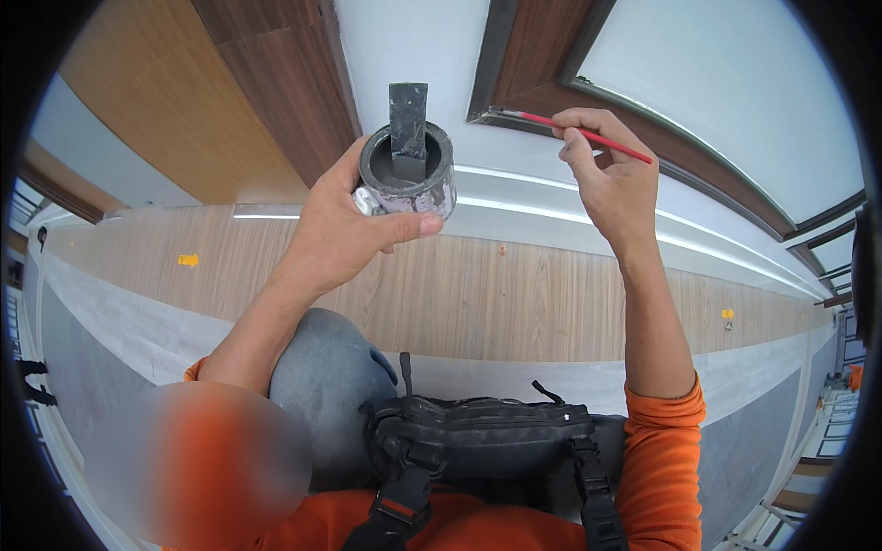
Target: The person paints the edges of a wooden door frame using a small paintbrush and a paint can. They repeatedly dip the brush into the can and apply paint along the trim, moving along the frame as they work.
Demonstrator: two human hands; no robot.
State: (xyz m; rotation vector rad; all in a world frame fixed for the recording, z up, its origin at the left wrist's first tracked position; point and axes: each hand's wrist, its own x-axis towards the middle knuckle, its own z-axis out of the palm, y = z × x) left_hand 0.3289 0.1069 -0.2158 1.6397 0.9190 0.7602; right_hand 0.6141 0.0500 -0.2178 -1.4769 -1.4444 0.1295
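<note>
My left hand (342,230) is raised and wrapped around a small round pot (409,174) smeared with grey paint. A flat grey stick (408,129) stands upright in the pot. My right hand (611,170) pinches a thin red-handled brush (588,135) between thumb and fingers. The brush tip touches the dark brown trim (528,96) where it meets the white surface. Both forearms reach up from orange sleeves.
Brown wood panels (276,83) and a white band (413,46) fill the upper view. A lit strip (533,209) runs above a light wood-grain wall (514,303). A black harness pouch (487,441) sits on my chest. Another person's orange shoulder is at lower left.
</note>
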